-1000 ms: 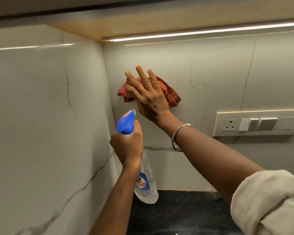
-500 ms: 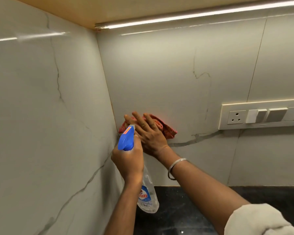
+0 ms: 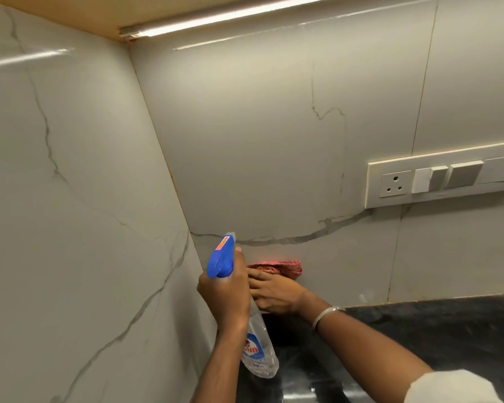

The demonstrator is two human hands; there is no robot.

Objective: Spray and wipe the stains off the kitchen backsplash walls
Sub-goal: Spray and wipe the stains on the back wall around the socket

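Fingers of left hand [image 3: 226,296] clamp spray bottle [image 3: 259,353], half-hiding right hand [image 3: 277,295] flat on cloth [image 3: 287,269].

On the back wall [image 3: 259,141] a switch panel [image 3: 437,181], cloth [image 3: 285,267] lower left of the panel against that wall under the right hand [image 3: 277,298], spray bottle [image 3: 220,257] in the left hand [image 3: 224,298] farther left, countertop [image 3: 419,330] below the panel, light strip [image 3: 230,16] above it.

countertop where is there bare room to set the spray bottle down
The black countertop is bare below the switch panel, right of the right forearm. The corner is crowded: the left hand grips the spray bottle and the right hand presses the red cloth on the back wall there.
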